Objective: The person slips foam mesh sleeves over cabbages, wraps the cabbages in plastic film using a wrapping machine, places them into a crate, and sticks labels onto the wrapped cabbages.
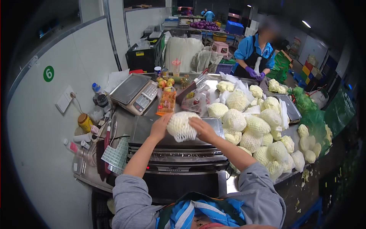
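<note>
Between my two hands is a cauliflower in a white foam net (182, 126), held above the metal top of a wrapping machine (152, 131). My left hand (160, 128) is closed against its left side, and my right hand (204, 130) grips its right side. The net's loose lower edge hangs toward me. To the right lies a big heap of cauliflowers (251, 126), many of them in the same netting. Just beyond my hands is an orange-and-clear packet (167, 102).
A weighing scale (133, 93) stands at the back left, near several apples (164, 83). Label sheets (116, 154) lie left of the machine. Across the table, a co-worker in purple gloves (256, 73) handles something white. Green net bags (314, 122) sit at the right edge.
</note>
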A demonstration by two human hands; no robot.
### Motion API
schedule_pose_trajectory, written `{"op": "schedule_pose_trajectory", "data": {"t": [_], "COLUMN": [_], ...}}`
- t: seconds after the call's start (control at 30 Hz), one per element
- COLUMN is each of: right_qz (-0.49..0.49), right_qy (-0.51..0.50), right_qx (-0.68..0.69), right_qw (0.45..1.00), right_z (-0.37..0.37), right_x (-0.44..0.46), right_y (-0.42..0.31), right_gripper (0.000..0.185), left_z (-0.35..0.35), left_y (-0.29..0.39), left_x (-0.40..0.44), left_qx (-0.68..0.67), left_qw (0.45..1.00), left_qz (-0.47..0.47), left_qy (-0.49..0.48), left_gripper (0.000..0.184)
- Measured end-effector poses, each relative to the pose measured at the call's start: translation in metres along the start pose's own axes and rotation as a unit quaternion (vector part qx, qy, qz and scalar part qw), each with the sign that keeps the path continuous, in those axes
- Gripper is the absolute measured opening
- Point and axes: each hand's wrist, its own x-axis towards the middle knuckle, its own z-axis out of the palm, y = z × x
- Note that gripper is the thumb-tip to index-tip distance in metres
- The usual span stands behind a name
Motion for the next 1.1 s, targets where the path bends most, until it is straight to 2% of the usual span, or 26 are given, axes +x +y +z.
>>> {"op": "schedule_pose_trajectory", "data": {"t": [0.07,0.1,0.17,0.2,0.27,0.33,0.37,0.43,0.47,0.53,0.6,0.67,0.7,0.73,0.77,0.8,0.83,0.87,0.93,0.97,1.0,1.03,1.07,1.1], "right_qz": [0.005,0.006,-0.029,-0.025,0.071,0.091,0.095,0.046,0.050,-0.013,0.004,0.068,0.107,0.157,0.270,0.313,0.346,0.368,0.412,0.362,0.295,0.344,0.353,0.354], "right_qy": [-0.098,-0.099,-0.172,-0.174,-0.149,-0.254,-0.255,-0.384,-0.385,-0.381,-0.370,-0.233,-0.207,-0.223,-0.240,-0.252,-0.262,-0.225,-0.039,0.083,0.174,0.225,0.293,0.315], "right_qx": [0.020,0.019,-0.099,-0.098,-0.009,-0.028,-0.026,-0.089,-0.087,-0.108,-0.096,-0.017,-0.009,-0.049,0.008,0.033,0.051,0.195,0.360,0.473,0.535,0.481,0.511,0.511], "right_qw": [0.995,0.995,0.980,0.979,0.986,0.962,0.962,0.918,0.917,0.918,0.924,0.970,0.972,0.961,0.932,0.915,0.899,0.881,0.836,0.799,0.773,0.774,0.727,0.717], "right_z": [-0.004,-0.009,-0.025,-0.033,-0.059,-0.081,-0.090,-0.105,-0.103,-0.090,-0.075,-0.062,-0.065,-0.061,-0.072,-0.079,-0.084,-0.106,-0.135,-0.147,-0.145,-0.141,-0.118,-0.087], "right_x": [-0.014,-0.016,-0.020,-0.028,-0.052,-0.087,-0.094,-0.097,-0.100,-0.107,-0.109,-0.116,-0.116,-0.134,-0.134,-0.147,-0.162,-0.146,-0.102,-0.072,-0.049,-0.013,0.019,0.035], "right_y": [-0.005,-0.011,-0.029,-0.033,-0.031,-0.010,-0.008,-0.008,-0.010,-0.017,-0.024,-0.026,-0.036,-0.041,-0.068,-0.088,-0.106,-0.125,-0.130,-0.115,-0.090,-0.076,-0.052,-0.019], "right_gripper": [0.063,0.063,0.054,0.054,0.040,0.035,0.035,0.030,0.030,0.020,0.014,0.015,0.012,0.012,0.015,0.019,0.020,0.019,0.016,0.015,0.015,0.012,0.013,0.016], "left_z": [0.008,0.009,-0.014,-0.031,-0.065,-0.087,-0.097,-0.111,-0.109,-0.103,-0.075,-0.057,-0.054,-0.060,-0.071,-0.085,-0.102,-0.118,-0.143,-0.143,-0.139,-0.131,-0.115,-0.089], "left_y": [-0.011,-0.016,-0.004,0.004,-0.002,-0.026,-0.029,-0.027,-0.024,-0.013,-0.023,-0.020,-0.016,-0.010,0.004,0.025,0.041,0.061,0.074,0.065,0.066,0.068,0.069,0.059], "left_x": [-0.010,-0.016,-0.023,-0.029,-0.044,-0.068,-0.075,-0.086,-0.086,-0.084,-0.090,-0.094,-0.099,-0.106,-0.119,-0.134,-0.146,-0.150,-0.135,-0.127,-0.095,-0.051,-0.008,0.022], "left_qx": [0.061,0.109,0.117,0.128,0.117,0.130,0.127,0.239,0.237,0.235,0.239,0.180,0.174,0.187,0.161,0.127,0.095,0.017,-0.139,-0.400,-0.487,-0.567,-0.542,-0.512], "left_qw": [0.995,0.990,0.988,0.986,0.977,0.953,0.953,0.876,0.875,0.873,0.872,0.897,0.909,0.907,0.927,0.952,0.963,0.985,0.988,0.900,0.850,0.790,0.781,0.770], "left_qz": [0.041,0.071,0.082,0.093,0.170,0.220,0.220,0.305,0.307,0.359,0.373,0.345,0.317,0.326,0.280,0.251,0.226,0.164,-0.009,-0.148,-0.135,-0.114,-0.173,-0.228], "left_qy": [-0.063,-0.053,-0.052,-0.051,-0.049,-0.163,-0.167,-0.287,-0.290,-0.231,-0.209,-0.210,-0.207,-0.191,-0.192,-0.119,-0.112,-0.053,0.069,0.095,0.149,0.204,0.256,0.305], "left_gripper": [0.065,0.061,0.056,0.050,0.040,0.035,0.035,0.040,0.040,0.038,0.037,0.033,0.027,0.024,0.021,0.019,0.014,0.013,0.005,0.011,0.015,0.019,0.018,0.019]}}
